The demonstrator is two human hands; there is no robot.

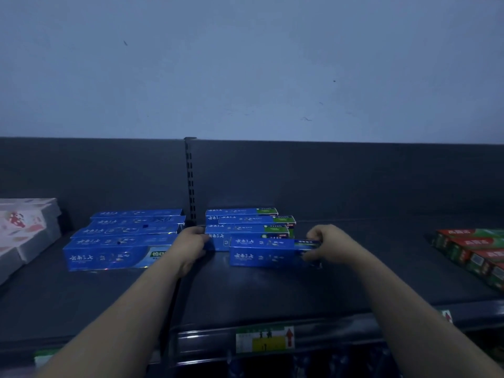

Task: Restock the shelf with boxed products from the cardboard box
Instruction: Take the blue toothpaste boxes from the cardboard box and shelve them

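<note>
Nearest us is the front lip of the shelf (272,293), which carries a yellow-and-green price label (264,339). Bare dark deck lies beyond it, and our two forearms reach across. Our right hand (324,245) pinches the right end of the front blue box (261,253), which rests on the deck. Our left hand (192,242) curls against the left end of the blue-and-green stack (245,223) just behind; we cannot tell whether it grips or only steadies. This looks like the placing step, and the box probably needs sliding back and squaring with that stack. A second group of blue boxes (122,241) crowds the left side, and the slotted upright (190,181) stands at the back panel. To the right, open deck reaches the red-and-green boxes (474,251). The cardboard box is out of view.
</note>
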